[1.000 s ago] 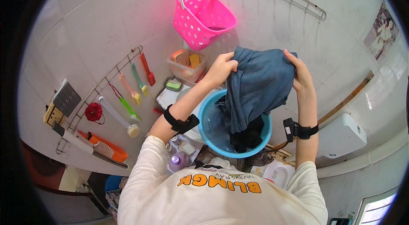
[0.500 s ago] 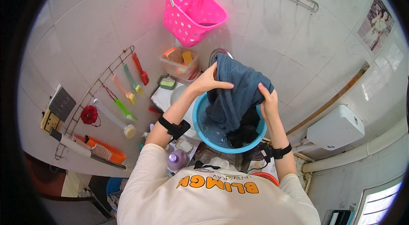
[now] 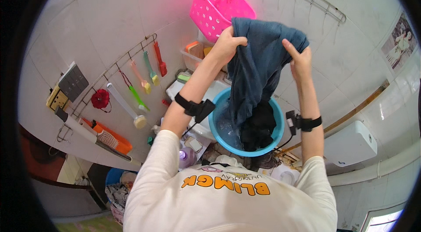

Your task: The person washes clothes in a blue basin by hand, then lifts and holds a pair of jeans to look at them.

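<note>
A dark blue-grey garment hangs spread between my two hands, its lower end reaching down into a light blue basin. My left hand grips its upper left edge, thumb lying across the cloth. On the upper right edge, my right hand is closed with the thumb on the near side. Soapy water fills the basin's left part. Black cloth lies bunched in the basin on the right. The garment's exact kind cannot be made out.
Behind the garment hangs a pink basket. Several brushes hang from a wire rack on the left wall. A white sink and a purple bottle stand left of the basin; a white cistern is at right.
Both hands have risen and moved away from me, lifting the garment higher above the basin. More of the black cloth in the basin now shows. The view has shifted slightly.
</note>
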A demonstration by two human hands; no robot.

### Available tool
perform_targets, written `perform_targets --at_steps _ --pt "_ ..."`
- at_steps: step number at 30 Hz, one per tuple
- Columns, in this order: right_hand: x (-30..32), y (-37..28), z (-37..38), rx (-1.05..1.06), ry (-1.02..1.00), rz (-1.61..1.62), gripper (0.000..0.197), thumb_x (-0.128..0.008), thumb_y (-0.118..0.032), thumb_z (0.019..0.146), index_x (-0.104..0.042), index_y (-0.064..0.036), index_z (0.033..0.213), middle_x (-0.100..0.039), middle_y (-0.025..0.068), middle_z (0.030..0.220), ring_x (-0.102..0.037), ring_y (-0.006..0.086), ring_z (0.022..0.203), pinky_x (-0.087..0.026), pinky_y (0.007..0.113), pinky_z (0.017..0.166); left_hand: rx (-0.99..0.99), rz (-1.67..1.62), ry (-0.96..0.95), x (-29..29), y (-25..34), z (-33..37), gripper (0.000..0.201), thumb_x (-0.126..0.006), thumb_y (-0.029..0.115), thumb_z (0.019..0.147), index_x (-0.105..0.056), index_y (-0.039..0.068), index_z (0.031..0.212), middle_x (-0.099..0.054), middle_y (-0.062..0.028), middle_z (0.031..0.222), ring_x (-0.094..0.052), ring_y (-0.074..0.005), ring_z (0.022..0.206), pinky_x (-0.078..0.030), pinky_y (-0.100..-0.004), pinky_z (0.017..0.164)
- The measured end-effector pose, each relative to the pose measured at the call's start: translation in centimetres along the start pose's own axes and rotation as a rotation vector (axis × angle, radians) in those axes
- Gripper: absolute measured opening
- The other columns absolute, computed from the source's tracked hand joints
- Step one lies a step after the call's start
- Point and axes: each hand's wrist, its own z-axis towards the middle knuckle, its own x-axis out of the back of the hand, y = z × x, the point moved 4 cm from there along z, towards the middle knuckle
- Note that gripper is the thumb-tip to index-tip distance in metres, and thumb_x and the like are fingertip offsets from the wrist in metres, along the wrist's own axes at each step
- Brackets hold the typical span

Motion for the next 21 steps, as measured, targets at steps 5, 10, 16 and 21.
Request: perform_targets --at_steps 5,10,16,21 --pt "-0.5 -7.0 5.5 0.200 -0.027 -0.340 0.023 -0.071 -0.013 0.076 -0.064 0.0022 0.092 -0.065 0.0047 0.085 -0.059 0.0117 0.078 -0.046 0.024 0.074 -0.380 0.004 -0.006 -2.0 5.0 4.5 0.027 -0.053 -0.006 0.063 -0.055 -0.003 0.090 -0.056 -0.0041 0.079 -0.054 -0.0150 0.072 -0.046 -0.0257 0.066" --pt "0.4 -11.1 8.6 0.274 -0.028 -0.463 0.030 -0.071 -0.022 0.077 -0.065 0.0038 0.091 -0.065 0.0059 0.085 -0.060 0.0114 0.078 -0.046 0.022 0.073 -0.313 -0.184 -0.094 -3.4 7.9 7.3 0.018 -0.052 -0.006 0.067 -0.057 -0.002 0.083 -0.058 -0.0063 0.076 -0.057 -0.0175 0.071 -0.048 -0.0269 0.065" --pt "2.7 -8.7 6.0 0.129 0.034 -0.431 0.032 -0.069 -0.028 0.080 -0.065 0.0026 0.089 -0.063 0.0044 0.083 -0.058 0.0120 0.075 -0.046 0.024 0.071 -0.214 -0.073 -0.041 -2.6 5.7 6.5 0.012 -0.051 -0.005 0.066 -0.056 -0.001 0.076 -0.057 -0.0046 0.072 -0.055 -0.0148 0.065 -0.047 -0.0262 0.060" --pt "4.8 -5.3 4.0 -0.105 0.206 -0.111 0.032 -0.067 -0.025 0.082 -0.061 0.0032 0.098 -0.063 0.0062 0.094 -0.059 0.0136 0.084 -0.045 0.026 0.077 -0.215 0.224 -0.111 -3.4 4.0 5.9 0.011 -0.054 0.001 0.067 -0.057 0.003 0.078 -0.052 0.0006 0.071 -0.048 -0.0093 0.066 -0.039 -0.0211 0.063"
